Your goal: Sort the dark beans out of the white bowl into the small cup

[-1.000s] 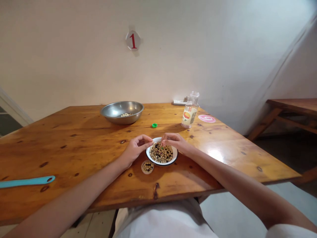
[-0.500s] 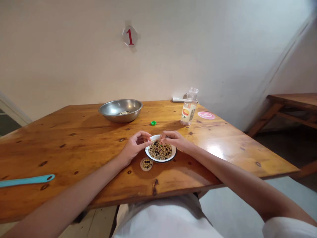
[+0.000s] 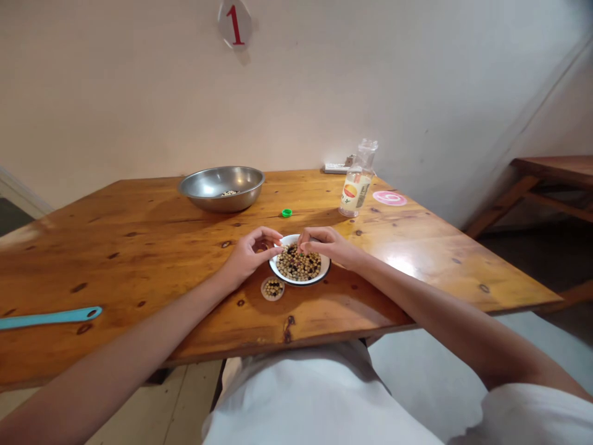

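Note:
A white bowl with a dark rim (image 3: 327, 269) holds pale and dark beans (image 3: 299, 264). My left hand (image 3: 252, 252) is at its upper left rim, thumb and fingers curved with a gap between their tips; I see nothing held there. Over the far part of the bowl, my right hand (image 3: 328, 244) has its fingertips pinched together at the beans. Whatever lies between those fingertips is too small to make out. Just below the bowl's left side sits a small round dish (image 3: 264, 295) with more pale and dark beans (image 3: 274, 287).
On the wooden table (image 3: 152, 247) stand a steel basin (image 3: 199, 193) with some pale contents and a clear plastic bottle (image 3: 356, 188). Between them lies a green cap (image 3: 287, 213). A pink round mat (image 3: 390, 198), a power strip (image 3: 336, 168) and a blue handle (image 3: 50, 317) lie farther out.
The view has tilted down a little, so the table and its things appear higher. Both hands stay at the bowl, with hardly any movement of the fingers.

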Action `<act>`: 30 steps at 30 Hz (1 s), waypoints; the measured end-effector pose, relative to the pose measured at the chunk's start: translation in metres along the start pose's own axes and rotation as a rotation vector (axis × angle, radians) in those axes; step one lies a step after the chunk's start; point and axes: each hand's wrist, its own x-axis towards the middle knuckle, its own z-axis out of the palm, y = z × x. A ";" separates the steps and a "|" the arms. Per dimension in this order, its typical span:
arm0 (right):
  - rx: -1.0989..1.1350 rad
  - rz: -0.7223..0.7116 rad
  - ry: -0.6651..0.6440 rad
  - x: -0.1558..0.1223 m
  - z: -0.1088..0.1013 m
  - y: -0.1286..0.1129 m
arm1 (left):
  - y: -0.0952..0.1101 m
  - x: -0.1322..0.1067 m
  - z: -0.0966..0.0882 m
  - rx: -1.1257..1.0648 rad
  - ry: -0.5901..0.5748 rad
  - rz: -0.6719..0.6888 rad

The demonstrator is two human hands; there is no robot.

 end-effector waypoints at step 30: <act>-0.053 -0.032 -0.014 0.000 -0.001 0.001 | -0.004 0.001 -0.001 0.013 0.007 0.026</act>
